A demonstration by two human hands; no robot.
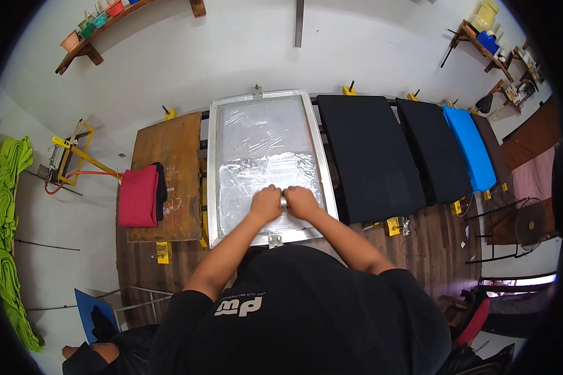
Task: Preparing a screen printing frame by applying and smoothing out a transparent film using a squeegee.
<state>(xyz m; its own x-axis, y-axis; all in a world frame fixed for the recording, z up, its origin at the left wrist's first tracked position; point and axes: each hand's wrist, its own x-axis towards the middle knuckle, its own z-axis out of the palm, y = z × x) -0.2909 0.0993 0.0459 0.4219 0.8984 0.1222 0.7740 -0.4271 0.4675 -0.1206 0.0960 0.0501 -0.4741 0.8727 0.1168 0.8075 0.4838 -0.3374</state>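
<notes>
A silver-framed printing screen lies in front of me, with a shiny clear film over its mesh. Both fists meet low on the mesh. My left hand and my right hand are closed side by side around what looks like a squeegee. Only a short grey piece of it shows between them; the fists hide the rest. Metal clamps sit at the frame's near and far ends.
Left of the screen, a wooden board bears folded red cloth. Boards covered in black cloth and blue cloth run to the right. Green cloth bundles line the left wall. Another person's arm shows at lower left.
</notes>
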